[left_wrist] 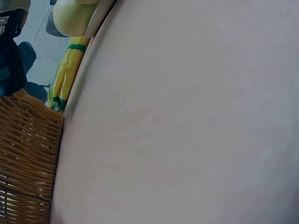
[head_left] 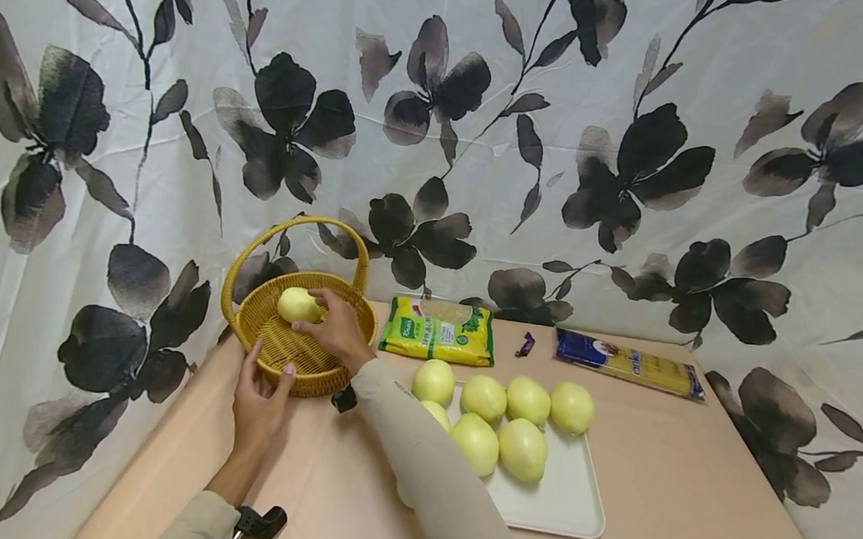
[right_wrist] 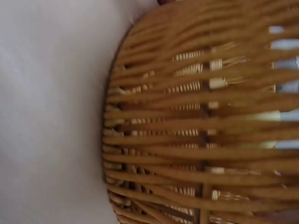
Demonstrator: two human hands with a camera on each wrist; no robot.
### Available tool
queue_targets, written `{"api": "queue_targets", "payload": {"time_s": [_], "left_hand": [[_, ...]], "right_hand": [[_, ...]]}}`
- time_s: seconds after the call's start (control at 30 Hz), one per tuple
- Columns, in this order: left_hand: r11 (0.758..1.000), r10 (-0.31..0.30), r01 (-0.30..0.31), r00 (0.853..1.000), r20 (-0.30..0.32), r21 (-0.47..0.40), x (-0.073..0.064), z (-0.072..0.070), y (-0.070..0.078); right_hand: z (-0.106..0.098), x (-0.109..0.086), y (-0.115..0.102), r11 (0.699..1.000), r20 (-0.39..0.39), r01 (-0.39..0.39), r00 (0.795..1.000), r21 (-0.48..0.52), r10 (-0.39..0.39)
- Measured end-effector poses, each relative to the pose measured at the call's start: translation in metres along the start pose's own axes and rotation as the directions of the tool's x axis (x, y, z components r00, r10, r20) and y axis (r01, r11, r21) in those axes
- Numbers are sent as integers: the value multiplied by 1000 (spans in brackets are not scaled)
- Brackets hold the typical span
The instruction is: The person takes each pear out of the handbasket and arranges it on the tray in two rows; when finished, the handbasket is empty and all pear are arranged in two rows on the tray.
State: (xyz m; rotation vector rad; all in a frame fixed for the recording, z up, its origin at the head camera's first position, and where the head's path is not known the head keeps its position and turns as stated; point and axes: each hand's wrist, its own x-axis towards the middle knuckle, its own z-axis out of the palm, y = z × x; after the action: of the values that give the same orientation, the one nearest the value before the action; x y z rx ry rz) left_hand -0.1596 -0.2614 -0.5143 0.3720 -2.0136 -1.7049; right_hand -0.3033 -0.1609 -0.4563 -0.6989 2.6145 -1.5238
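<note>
In the head view a round yellow wicker basket (head_left: 303, 386) with a tall handle stands at the back left of the table. My right hand (head_left: 339, 330) reaches over its near right rim and pinches a pale yellow-green pear (head_left: 298, 304) inside the basket's opening. My left hand (head_left: 257, 399) is at the basket's near left side, thumb and fingers spread and fairly straight against the outer wall. Basket weave (right_wrist: 187, 130) fills much of the right wrist view. Basket wall (left_wrist: 28, 158) also shows at the left wrist view's edge; neither wrist view shows the hand's grip.
Several more pears (head_left: 524, 450) sit on a white tray (head_left: 565, 513), partly behind my right sleeve. Behind the tray lie a yellow-green packet (head_left: 438, 331), a small purple wrapped piece (head_left: 526, 345) and a blue-and-yellow pack (head_left: 629, 363). A floral curtain (head_left: 481, 206) hangs behind the table.
</note>
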Motion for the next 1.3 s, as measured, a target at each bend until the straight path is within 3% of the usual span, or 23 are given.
{"api": "queue_targets", "payload": {"time_s": [0.3,0.67,1.0,1.3], "left_hand": [[1000,-1,1,1000,-5,5,-1,0,-1],[1000,-9,9,1000,4,-12,-1,1,-2],[1000,-11,11,1000,10,-5,2,-2,-1],[1000,-1,1,1000,6,-1,1,-1,0]], "right_hand": [[0,6,5,994,67,-94,993,-59,98],[-1,9,9,986,140,-165,976,-9,165],[4,14,6,994,133,-96,986,-43,101],[13,24,9,986,155,82,986,-142,-60]]}}
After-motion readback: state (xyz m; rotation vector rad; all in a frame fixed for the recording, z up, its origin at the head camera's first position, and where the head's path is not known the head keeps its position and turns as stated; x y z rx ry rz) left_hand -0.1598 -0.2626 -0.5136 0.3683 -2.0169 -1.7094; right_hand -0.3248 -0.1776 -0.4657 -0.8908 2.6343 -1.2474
